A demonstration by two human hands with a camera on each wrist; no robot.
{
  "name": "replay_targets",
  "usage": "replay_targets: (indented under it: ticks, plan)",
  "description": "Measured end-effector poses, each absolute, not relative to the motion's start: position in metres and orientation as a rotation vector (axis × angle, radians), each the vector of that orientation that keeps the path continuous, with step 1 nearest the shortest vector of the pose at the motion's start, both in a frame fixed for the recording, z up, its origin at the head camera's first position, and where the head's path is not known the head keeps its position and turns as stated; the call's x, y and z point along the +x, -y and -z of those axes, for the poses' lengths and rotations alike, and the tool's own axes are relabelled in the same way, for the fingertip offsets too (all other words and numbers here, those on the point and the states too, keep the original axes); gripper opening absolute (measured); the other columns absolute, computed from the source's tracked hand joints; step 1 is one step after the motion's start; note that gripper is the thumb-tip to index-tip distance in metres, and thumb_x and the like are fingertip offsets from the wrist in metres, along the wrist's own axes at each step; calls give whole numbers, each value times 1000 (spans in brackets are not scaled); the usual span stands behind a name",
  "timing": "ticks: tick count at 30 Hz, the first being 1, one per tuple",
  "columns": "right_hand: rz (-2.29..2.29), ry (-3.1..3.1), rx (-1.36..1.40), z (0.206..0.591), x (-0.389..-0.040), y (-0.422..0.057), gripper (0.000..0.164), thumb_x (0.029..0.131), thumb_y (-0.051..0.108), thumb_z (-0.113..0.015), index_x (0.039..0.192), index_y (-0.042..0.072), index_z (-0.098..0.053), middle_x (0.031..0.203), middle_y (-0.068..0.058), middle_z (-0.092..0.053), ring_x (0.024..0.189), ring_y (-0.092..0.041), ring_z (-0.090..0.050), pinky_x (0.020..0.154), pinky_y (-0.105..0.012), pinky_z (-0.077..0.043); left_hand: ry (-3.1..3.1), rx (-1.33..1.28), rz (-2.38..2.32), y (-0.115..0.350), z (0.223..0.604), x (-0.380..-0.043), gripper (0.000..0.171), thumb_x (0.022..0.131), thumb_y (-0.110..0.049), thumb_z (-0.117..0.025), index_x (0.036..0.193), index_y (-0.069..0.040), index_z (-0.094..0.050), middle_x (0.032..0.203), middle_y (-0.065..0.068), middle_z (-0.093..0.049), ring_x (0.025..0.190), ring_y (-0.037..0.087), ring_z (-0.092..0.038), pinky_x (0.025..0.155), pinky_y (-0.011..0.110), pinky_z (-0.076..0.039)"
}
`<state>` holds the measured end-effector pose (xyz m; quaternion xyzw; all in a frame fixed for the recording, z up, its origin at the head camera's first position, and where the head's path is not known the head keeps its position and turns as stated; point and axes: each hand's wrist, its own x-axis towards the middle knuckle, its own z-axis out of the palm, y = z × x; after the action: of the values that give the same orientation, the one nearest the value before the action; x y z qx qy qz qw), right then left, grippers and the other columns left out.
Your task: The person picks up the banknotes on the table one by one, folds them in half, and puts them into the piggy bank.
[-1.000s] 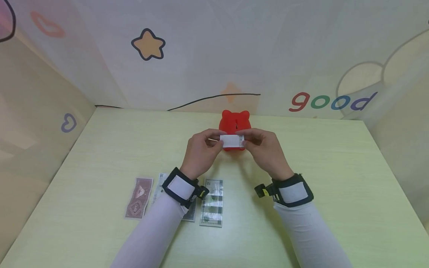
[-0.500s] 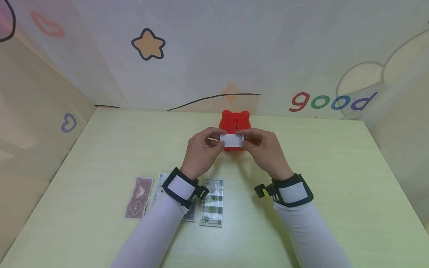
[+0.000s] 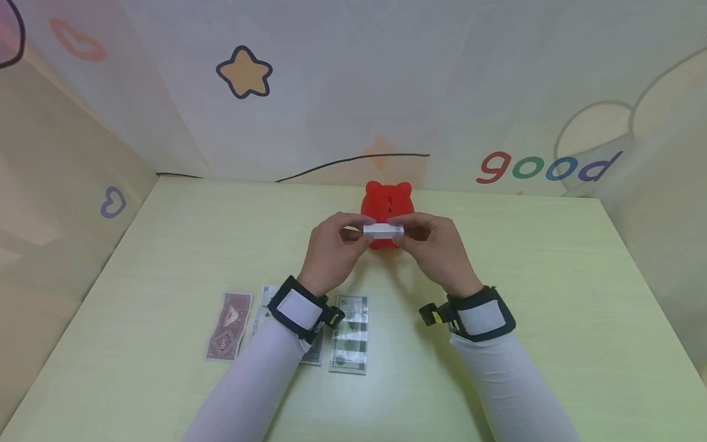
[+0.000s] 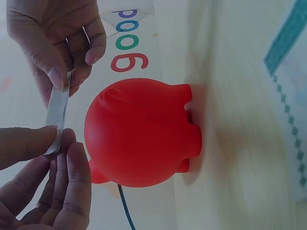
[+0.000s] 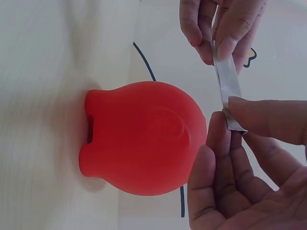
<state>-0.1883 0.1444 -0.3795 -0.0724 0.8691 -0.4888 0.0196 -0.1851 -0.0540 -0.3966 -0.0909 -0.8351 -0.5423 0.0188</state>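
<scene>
Folded white strip pinched at both ends, crosswise to the slot of the red bank.
The left hand grips one end and the right hand the other, thumbs against fingers, so neither is nearer. Held off the tabletop, the strip lies roughly parallel to its far edge; the slot, farther from the person, points toward that edge, about a quarter turn off.

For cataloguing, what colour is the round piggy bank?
The piggy bank is red, clearest in left wrist view.
</scene>
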Motion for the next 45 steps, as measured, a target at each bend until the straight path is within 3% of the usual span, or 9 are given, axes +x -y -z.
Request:
replay_targets:
  ticks: [10, 23, 28, 37, 45]
  plan:
    - [1507, -2719, -227, 379, -188, -145, 27, 98, 11, -71, 125, 8, -74, 120, -15, -74, 108, -33, -68, 91, -45, -62, 2611, -277, 1621, 54, 397, -186, 26, 97, -17, -73, 122, -11, -75, 117, 8, -70, 99, 24, -73, 88, 35, -63]
    - [1511, -2715, -210, 380, -189, -145, 26, 99, 14, -71, 123, 8, -75, 117, -13, -74, 105, -30, -67, 88, -39, -60, 2591, -284, 1635, 54, 398, -187, 23, 99, -20, -72, 118, -10, -76, 111, 6, -75, 92, 22, -70, 82, 35, -59]
    - [1523, -2703, -198, 380, -190, -144, 27, 99, 15, -70, 126, 9, -73, 119, -13, -74, 108, -30, -67, 93, -44, -61, 2582, -278, 1694, 54, 398, -187, 22, 99, -19, -71, 117, -8, -76, 103, 7, -76, 87, 30, -74, 76, 32, -56]
    - [1513, -2696, -199, 382, -189, -144, 28, 100, 12, -68, 128, 12, -72, 119, -12, -73, 104, -30, -67, 87, -38, -60, 2585, -286, 1745, 54, 398, -186, 24, 99, -22, -71, 120, -9, -74, 102, 8, -75, 87, 34, -75, 68, 28, -56]
    - [1547, -2664, -222, 381, -187, -142, 28, 100, 9, -67, 127, 10, -72, 119, -12, -72, 103, -30, -66, 90, -48, -61, 2584, -302, 1817, 54, 398, -186, 26, 100, -26, -70, 120, -9, -72, 97, 8, -73, 87, 35, -75, 71, 27, -59]
